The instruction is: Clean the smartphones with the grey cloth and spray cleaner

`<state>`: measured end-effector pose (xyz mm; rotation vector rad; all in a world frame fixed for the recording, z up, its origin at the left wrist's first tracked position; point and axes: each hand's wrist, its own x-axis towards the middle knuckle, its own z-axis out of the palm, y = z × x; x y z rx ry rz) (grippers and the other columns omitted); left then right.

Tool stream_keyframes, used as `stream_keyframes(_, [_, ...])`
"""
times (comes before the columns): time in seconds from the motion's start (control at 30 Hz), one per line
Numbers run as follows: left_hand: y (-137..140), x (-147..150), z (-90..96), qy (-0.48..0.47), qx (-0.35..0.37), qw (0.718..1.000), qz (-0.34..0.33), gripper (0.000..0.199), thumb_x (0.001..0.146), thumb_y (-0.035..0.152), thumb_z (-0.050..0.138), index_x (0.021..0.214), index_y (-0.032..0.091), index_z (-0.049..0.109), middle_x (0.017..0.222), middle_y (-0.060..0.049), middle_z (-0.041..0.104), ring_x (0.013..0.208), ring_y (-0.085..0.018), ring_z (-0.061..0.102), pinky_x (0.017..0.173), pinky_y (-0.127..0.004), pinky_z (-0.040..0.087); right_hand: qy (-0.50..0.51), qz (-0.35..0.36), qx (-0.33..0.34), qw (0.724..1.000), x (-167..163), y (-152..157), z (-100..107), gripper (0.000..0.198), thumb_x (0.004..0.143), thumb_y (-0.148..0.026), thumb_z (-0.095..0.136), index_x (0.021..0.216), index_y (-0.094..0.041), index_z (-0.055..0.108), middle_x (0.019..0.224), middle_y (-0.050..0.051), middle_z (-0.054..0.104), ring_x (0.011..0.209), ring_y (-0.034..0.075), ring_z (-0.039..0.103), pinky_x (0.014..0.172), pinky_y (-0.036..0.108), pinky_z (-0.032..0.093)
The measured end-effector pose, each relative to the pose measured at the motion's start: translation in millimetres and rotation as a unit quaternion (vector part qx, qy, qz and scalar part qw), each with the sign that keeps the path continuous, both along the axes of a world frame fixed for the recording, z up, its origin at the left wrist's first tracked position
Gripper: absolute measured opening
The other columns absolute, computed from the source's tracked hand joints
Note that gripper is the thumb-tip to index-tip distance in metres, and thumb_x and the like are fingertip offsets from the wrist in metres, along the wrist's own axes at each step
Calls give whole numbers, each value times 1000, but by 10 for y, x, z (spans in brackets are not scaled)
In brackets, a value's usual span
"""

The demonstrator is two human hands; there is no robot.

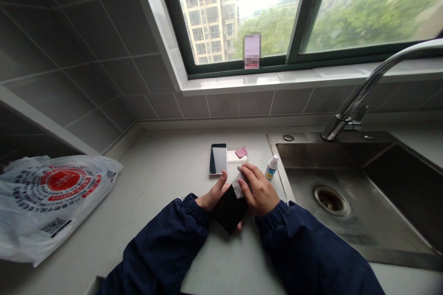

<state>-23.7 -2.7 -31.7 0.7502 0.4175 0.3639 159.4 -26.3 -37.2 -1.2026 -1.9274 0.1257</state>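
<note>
Left hand (213, 197), half-closed, cradled flat black rectangular slab (228, 212), likely for steadiness; right hand (260, 189), curled, held white papery wipe (238, 188) against far corner.

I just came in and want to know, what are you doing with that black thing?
A person's left hand is holding a flat black object, while the right hand holds a white cloth or tissue against its far end. Beyond them, a phone lies on the counter, with a small pink piece nearby. A little bottle stands beside the sink.
</note>
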Motion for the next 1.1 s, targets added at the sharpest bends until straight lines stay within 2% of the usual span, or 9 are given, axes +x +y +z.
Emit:
stream_keyframes(0.1, [-28, 15, 78, 27, 11, 1000, 0, 89, 92, 72, 19, 133, 4, 59, 94, -20, 73, 78, -29, 69, 76, -38, 49, 17, 11, -12, 1000, 11, 2, 45, 29, 100, -28, 46, 122, -16, 60, 123, 16, 58, 115, 28, 60, 100, 44, 54])
stream_keyframes(0.2, [-36, 25, 80, 36, 16, 999, 8, 83, 94, 69, 23, 128, 4, 63, 90, -19, 73, 78, -27, 69, 74, -35, 48, 12, 21, -13, 1000, 9, 5, 54, 25, 99, -26, 46, 117, -17, 60, 117, 15, 59, 108, 27, 62, 96, 43, 55])
stream_keyframes(0.4, [-1, 37, -39, 30, 13, 999, 16, 88, 91, 75, 21, 118, 5, 68, 81, -17, 72, 68, -25, 67, 66, -33, 48, -37, 33, 27, 998, -10, 4, 18, 31, 97, -27, 48, 123, -16, 62, 127, 18, 59, 119, 32, 57, 100, 53, 52])
stream_keyframes(0.63, [4, 31, -24, 20, 25, 999, 1, 90, 93, 73, 16, 121, 4, 67, 86, -18, 72, 72, -26, 68, 72, -35, 50, -11, 2, 10, 1000, -7, 0, -7, 40, 100, -26, 45, 136, -13, 56, 136, 19, 55, 127, 30, 54, 107, 48, 50])
stream_keyframes(0.87, [22, 9, -4, -10, 12, 1000, -6, 95, 90, 77, 15, 124, 3, 65, 92, -22, 72, 66, -31, 70, 66, -43, 52, 15, -25, -16, 999, 9, 17, -46, 44, 101, -23, 41, 143, -15, 50, 130, 16, 59, 121, 28, 59, 104, 44, 53])
stream_keyframes(1.1, [47, 22, 5, -63, -2, 998, 11, 91, 91, 75, 16, 137, 5, 53, 93, -20, 72, 68, -33, 72, 66, -45, 54, 45, -38, 7, 998, 26, 57, -105, 42, 101, -21, 41, 141, -17, 53, 123, 15, 62, 115, 27, 62, 102, 42, 54])
